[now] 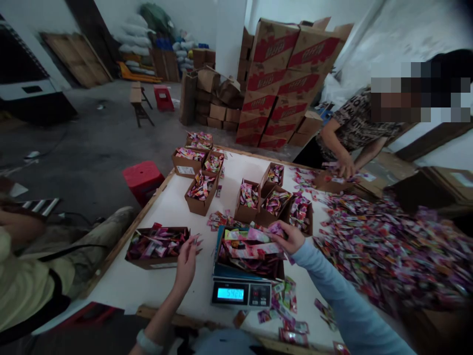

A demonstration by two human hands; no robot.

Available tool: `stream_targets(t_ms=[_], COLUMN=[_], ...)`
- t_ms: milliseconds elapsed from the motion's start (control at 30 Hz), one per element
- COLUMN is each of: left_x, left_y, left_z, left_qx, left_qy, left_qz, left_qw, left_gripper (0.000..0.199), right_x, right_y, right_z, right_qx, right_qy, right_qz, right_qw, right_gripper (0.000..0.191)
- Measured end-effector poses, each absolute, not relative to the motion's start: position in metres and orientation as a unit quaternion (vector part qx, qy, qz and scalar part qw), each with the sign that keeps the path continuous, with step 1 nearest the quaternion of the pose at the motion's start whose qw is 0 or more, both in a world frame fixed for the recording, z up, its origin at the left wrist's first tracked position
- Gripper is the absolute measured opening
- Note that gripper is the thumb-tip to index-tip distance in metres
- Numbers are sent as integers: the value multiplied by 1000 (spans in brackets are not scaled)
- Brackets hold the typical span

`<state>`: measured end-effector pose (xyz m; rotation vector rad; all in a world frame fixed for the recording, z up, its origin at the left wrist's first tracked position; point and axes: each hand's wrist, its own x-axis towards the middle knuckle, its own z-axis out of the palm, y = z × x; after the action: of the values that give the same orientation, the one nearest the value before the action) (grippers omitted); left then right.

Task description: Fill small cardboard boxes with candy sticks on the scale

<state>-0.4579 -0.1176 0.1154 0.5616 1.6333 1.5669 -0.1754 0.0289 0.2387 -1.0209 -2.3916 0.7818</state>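
Note:
My left hand (185,259) holds a few small colourful packets at its fingertips, just right of an open cardboard box (157,260) full of packets. My right hand (289,238) grips packets at the top right of the heap in a box (248,249) that stands on a digital scale (242,294) with a lit blue display. The heap rises above the box rim. Loose packets (286,301) lie on the white table (162,212) to the right of the scale.
Several small cardboard boxes (201,190) filled with packets stand mid-table. A large pile of loose packets (388,246) covers the right side. A person (354,130) works at the far right corner; another person's sleeve (22,281) is at left. Red stools (142,180) and stacked cartons (288,84) stand on the floor.

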Motion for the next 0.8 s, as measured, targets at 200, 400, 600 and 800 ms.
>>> stream_targets(t_ms=[200,400,600,800], left_x=[-457,-463,-468,-470], left_y=[-120,-125,-128,-133], left_z=[111,108,113,108], left_qx=[211,218,225,218], left_qy=[644,653,657,659], left_qz=[621,619,623,619], left_qw=[394,379,360,368], left_gripper=[55,53,48,51], right_x=[-179,-181,-157,-133], right_y=[20,20,25,17], right_z=[239,229,251,260], right_qx=[-373,-415,-504,-547], right_qy=[-834,-783,-594,-414], right_qz=[309,319,398,454], right_qw=[265,336,485,569], right_gripper=[22,24,42,52])
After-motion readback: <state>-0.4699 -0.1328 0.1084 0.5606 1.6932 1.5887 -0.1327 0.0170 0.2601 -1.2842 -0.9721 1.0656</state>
